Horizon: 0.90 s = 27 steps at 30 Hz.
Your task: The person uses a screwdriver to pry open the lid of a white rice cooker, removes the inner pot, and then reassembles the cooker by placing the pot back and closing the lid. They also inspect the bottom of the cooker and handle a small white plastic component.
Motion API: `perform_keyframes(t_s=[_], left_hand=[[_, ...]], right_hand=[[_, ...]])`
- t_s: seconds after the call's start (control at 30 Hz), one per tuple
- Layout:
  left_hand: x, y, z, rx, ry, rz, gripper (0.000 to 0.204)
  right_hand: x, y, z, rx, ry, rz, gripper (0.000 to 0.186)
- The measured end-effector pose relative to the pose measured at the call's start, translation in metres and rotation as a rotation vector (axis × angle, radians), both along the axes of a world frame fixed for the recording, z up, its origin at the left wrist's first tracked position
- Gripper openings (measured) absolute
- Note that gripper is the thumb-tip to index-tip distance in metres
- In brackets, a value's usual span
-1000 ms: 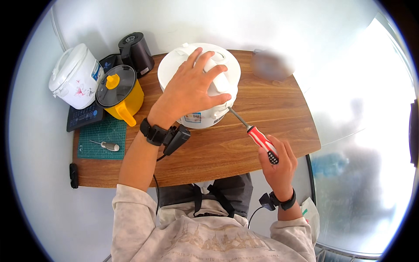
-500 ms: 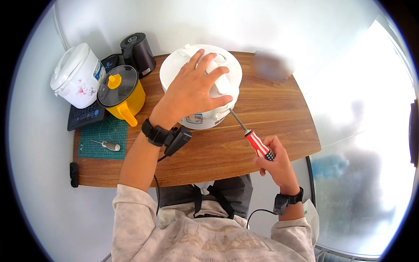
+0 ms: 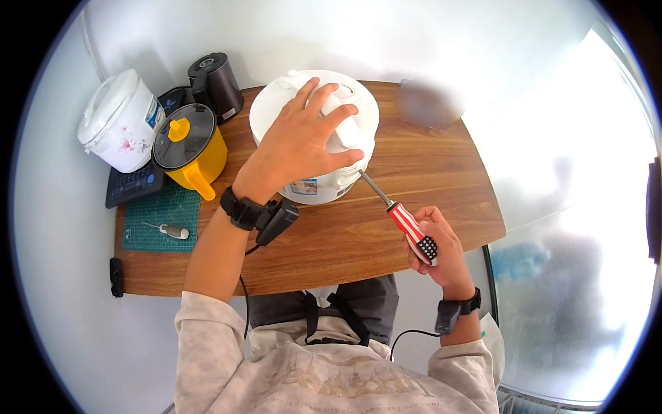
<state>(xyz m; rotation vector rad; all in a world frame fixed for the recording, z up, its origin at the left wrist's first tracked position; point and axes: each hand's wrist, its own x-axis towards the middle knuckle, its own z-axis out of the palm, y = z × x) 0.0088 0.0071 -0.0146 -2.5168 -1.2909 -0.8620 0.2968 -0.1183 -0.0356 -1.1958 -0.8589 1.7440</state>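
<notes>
A white rice cooker stands at the back middle of the table. My left hand lies over its lid, fingers spread across the raised lid handle, thumb near the front edge. My right hand is closed around the grip of a screwdriver with a red, white and dark patterned handle. The screwdriver's metal shaft slants up and left, and its tip meets the cooker's front side just below my left thumb. Exactly what the tip touches is too small to make out.
At the left stand a smaller white rice cooker, a yellow pot with a dark lid and a dark kettle. A second screwdriver lies on a green cutting mat. A blurred object sits at the back right.
The screwdriver's handle has turned in my right hand, showing more of its dark dotted part, and my fingers have shifted on it. The tip stays at the cooker; my left hand stays on the lid.
</notes>
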Motion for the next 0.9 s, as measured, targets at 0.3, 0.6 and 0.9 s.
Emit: perform_keyframes(t_s=[0.3, 0.6, 0.9], left_hand=[[-0.001, -0.003, 0.001, 0.015, 0.010, 0.000, 0.061], [0.000, 0.001, 0.000, 0.008, -0.009, -0.016, 0.059], [0.000, 0.001, -0.001, -0.004, 0.007, -0.007, 0.060]], right_hand=[[-0.001, -0.005, -0.007, 0.215, -0.339, 0.137, 0.028], [-0.022, -0.019, -0.031, 0.967, -1.118, -0.217, 0.026], [0.009, -0.003, -0.009, -0.068, 0.096, 0.094, 0.030]])
